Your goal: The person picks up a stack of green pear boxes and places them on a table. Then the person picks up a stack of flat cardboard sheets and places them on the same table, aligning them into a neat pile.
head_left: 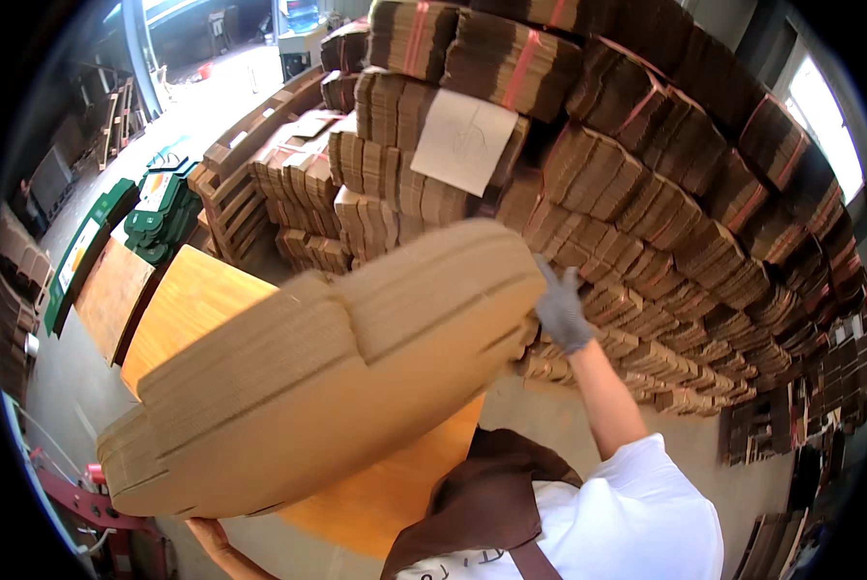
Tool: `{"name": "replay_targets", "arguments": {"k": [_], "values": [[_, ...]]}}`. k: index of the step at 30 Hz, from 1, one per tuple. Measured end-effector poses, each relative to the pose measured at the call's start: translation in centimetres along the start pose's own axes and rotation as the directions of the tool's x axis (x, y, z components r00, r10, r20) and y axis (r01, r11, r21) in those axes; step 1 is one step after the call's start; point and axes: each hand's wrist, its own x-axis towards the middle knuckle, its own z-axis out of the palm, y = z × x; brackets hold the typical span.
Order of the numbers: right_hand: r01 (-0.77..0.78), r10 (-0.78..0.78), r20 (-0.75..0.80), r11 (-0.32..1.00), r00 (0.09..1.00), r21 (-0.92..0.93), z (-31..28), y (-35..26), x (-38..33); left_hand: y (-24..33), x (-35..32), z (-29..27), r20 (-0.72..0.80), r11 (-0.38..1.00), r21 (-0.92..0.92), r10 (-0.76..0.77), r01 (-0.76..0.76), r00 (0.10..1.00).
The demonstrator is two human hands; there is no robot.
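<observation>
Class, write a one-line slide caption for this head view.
Gloved right hand and bare left hand carry a cardboard bundle above a wooden table.

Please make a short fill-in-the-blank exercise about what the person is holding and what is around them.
1. The right hand wears a ____ glove and supports the far end of the bundle of flat cardboard sheets.
2. Under the bundle lies an orange ____ table.
3. A ____ paper sheet hangs on the wall of strapped cardboard stacks.

Missing words: grey; wooden; white

Thick tilted stack of flat cardboard blanks (327,377)
</observation>
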Motion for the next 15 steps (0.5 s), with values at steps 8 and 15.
{"name": "replay_targets", "arguments": {"k": [8, 15], "values": [[-0.136, 0.164, -0.043, 0.917, 0.986, 0.375, 7.3, 11.7, 2.7, -0.5, 0.7, -0.8, -0.086, 0.997, -0.026, 0.069, -0.071, 0.994], [0.027, 0.05, -0.216, 0.939, 0.975, 0.342, 10.6, 7.9, 2.2, 2.4, -6.8, 4.8, -0.202, 0.967, -0.127, 0.194, -0.222, 0.96]]}}
